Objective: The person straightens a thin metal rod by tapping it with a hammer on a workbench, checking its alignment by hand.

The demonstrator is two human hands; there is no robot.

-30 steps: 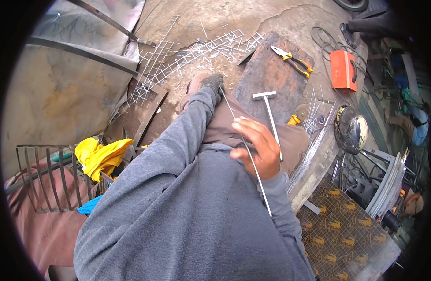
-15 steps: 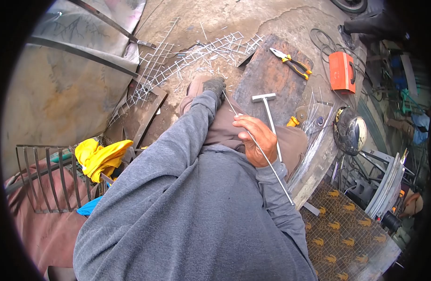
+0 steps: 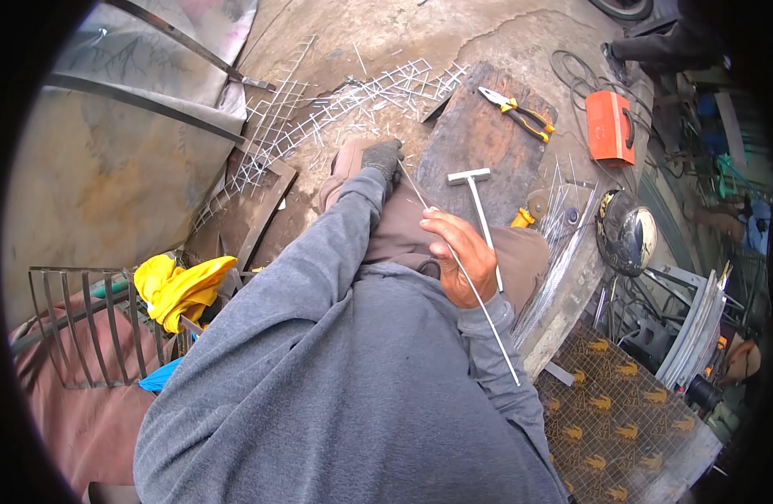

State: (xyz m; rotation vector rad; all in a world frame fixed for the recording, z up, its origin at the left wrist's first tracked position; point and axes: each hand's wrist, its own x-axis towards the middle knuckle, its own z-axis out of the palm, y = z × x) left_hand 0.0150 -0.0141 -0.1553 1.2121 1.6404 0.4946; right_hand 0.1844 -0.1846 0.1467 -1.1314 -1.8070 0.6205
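Note:
My left hand (image 3: pixel 381 158), in a dark glove, is closed around the far end of a thin metal rod (image 3: pixel 493 326) above my leg. My bare right hand (image 3: pixel 466 259) holds the rod's middle between thumb and fingers. The rod's near end sticks out past my right wrist, over the grey sleeve. Just beyond my right hand, a T-shaped metal hammer (image 3: pixel 470 176) rests with its head over a dark wooden board (image 3: pixel 464 126) and its handle running toward my thigh. The left fingertips are mostly hidden.
Pliers (image 3: pixel 517 113) lie on the board. Welded wire mesh (image 3: pixel 353 102) and cut pieces litter the ground ahead. To the right are an orange box (image 3: pixel 611 128), a bundle of thin rods (image 3: pixel 563 252) and a welding helmet (image 3: pixel 627 233). A yellow cloth (image 3: pixel 178 287) hangs at left.
The rod's near end has swung slightly down and toward me, so the rod points more steeply. Both hands keep their hold. The whole view has shifted a little.

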